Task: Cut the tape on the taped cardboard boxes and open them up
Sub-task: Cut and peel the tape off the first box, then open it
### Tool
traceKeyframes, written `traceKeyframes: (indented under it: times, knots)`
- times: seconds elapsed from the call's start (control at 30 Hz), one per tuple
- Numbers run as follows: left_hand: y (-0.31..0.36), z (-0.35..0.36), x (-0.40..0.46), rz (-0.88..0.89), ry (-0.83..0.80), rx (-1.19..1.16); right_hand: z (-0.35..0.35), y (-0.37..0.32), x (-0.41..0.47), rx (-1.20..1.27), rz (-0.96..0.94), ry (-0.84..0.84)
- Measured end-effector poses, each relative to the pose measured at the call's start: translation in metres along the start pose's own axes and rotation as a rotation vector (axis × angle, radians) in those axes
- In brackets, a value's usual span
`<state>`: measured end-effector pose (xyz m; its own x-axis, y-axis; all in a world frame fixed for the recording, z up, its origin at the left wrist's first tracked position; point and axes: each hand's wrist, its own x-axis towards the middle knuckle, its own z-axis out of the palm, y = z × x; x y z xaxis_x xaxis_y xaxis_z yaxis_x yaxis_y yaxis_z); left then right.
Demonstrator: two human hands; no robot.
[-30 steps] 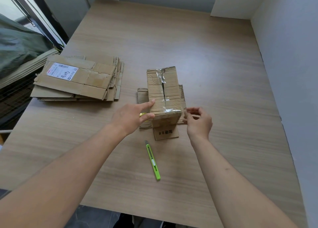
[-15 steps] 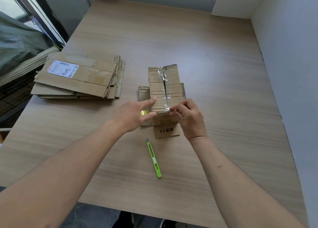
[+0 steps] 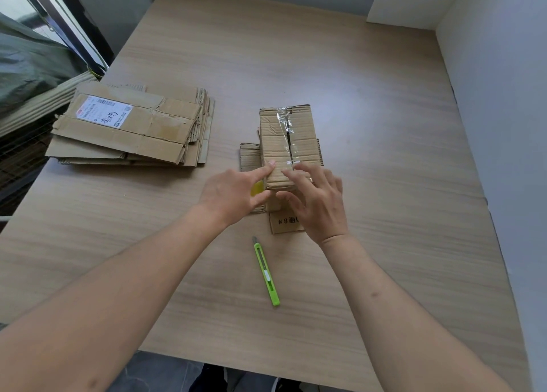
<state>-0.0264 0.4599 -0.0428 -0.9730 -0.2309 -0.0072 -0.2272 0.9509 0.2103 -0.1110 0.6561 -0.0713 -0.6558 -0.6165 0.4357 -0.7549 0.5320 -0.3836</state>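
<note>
A small cardboard box point(image 3: 276, 138) stands in the middle of the table, with clear tape along its top seam and a dark slit showing in that seam. My left hand point(image 3: 233, 191) holds the box's near left corner, forefinger on top and thumb on the side. My right hand point(image 3: 318, 197) lies over the near end of the box, its fingers spread on the top at the taped seam. A green utility knife point(image 3: 267, 273) lies on the table in front of the box, between my forearms, touched by neither hand.
A stack of flattened cardboard boxes point(image 3: 130, 131) with a white shipping label lies at the left of the wooden table point(image 3: 384, 154). A flat cardboard piece marked "#8" point(image 3: 284, 224) lies under the box. A white wall runs along the right edge.
My right hand has moved from beside the box's right corner onto its near top end, fingers now spread over the seam. My left hand has stayed at the left corner.
</note>
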Motion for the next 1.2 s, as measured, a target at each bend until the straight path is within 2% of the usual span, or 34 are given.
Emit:
traceKeyframes:
  times: [0.1, 0.27, 0.4, 0.6, 0.73, 0.8, 0.9, 1.0, 1.1, 1.2]
  knots:
    - [-0.005, 0.001, 0.0, 0.02, -0.016, -0.039, 0.016, -0.005, 0.005, 0.107, 0.018, -0.071]
    - [-0.017, -0.004, -0.008, 0.068, -0.127, -0.245, 0.019, -0.006, 0.001, 0.188, 0.115, -0.031]
    - [-0.026, -0.006, -0.016, 0.118, -0.094, -0.365, 0.019, -0.012, 0.005, 0.223, 0.17, -0.006]
    - [-0.051, -0.009, -0.018, -0.038, -0.067, -0.295, 0.021, -0.016, 0.007, 0.266, 0.222, 0.017]
    - [-0.057, -0.018, -0.025, 0.071, -0.179, -0.506, 0.019, -0.018, 0.01, 0.27, 0.264, 0.038]
    - [-0.059, -0.023, -0.024, 0.068, -0.157, -0.446, 0.018, -0.021, 0.011, 0.278, 0.284, 0.036]
    - [-0.057, -0.029, -0.018, -0.035, -0.159, -0.323, 0.018, -0.024, 0.013, 0.287, 0.311, 0.014]
    - [-0.057, -0.031, -0.014, -0.098, -0.215, -0.358, 0.015, -0.02, 0.013, 0.295, 0.328, 0.001]
    - [-0.06, -0.034, -0.018, -0.056, -0.23, -0.402, 0.012, -0.017, 0.014, 0.293, 0.349, -0.012]
    - [-0.063, -0.031, -0.021, -0.013, -0.144, -0.233, 0.012, -0.021, 0.014, 0.294, 0.376, -0.037]
